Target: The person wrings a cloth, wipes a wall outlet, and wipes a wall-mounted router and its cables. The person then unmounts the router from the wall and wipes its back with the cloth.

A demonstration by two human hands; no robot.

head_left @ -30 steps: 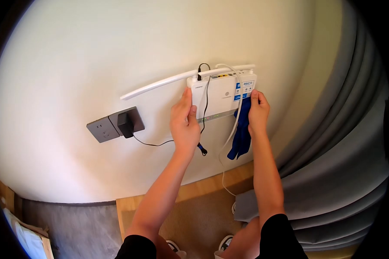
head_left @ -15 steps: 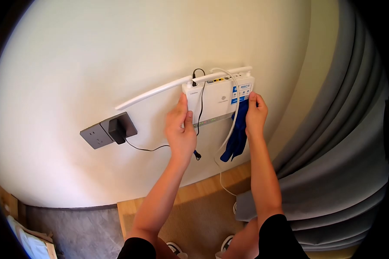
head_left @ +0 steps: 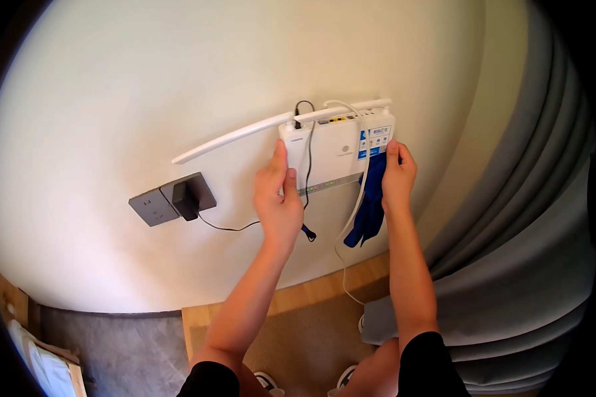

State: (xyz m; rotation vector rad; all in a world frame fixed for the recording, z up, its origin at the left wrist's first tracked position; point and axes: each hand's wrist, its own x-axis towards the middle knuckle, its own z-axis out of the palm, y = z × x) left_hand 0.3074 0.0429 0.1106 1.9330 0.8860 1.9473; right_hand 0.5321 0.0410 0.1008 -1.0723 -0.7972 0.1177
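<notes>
A white router (head_left: 328, 155) is held upright in front of the wall, its row of small lights glowing along the lower edge. My left hand (head_left: 278, 202) is closed on its left side, thumb at the front. On the right side my right hand (head_left: 398, 182) grips the other edge. A dark blue cloth (head_left: 371, 198) hangs beside that hand, below the blue-and-white label; its upper end is hidden behind the router. White antennas (head_left: 232, 137) stretch along the top. A black cable and a white cable (head_left: 362, 188) run from the top ports down over the front.
A black power adapter (head_left: 185, 201) sits in the grey wall sockets (head_left: 153, 207) at left, its thin cord leading to the router. Grey curtains (head_left: 510, 264) hang on the right. Below are a wooden ledge (head_left: 298, 290), a brown mat (head_left: 298, 337) and grey floor.
The router, still in both hands, shifts slightly right relative to the left hand's view position, and the blue cloth swings a little right with it. The grip looks the same.
</notes>
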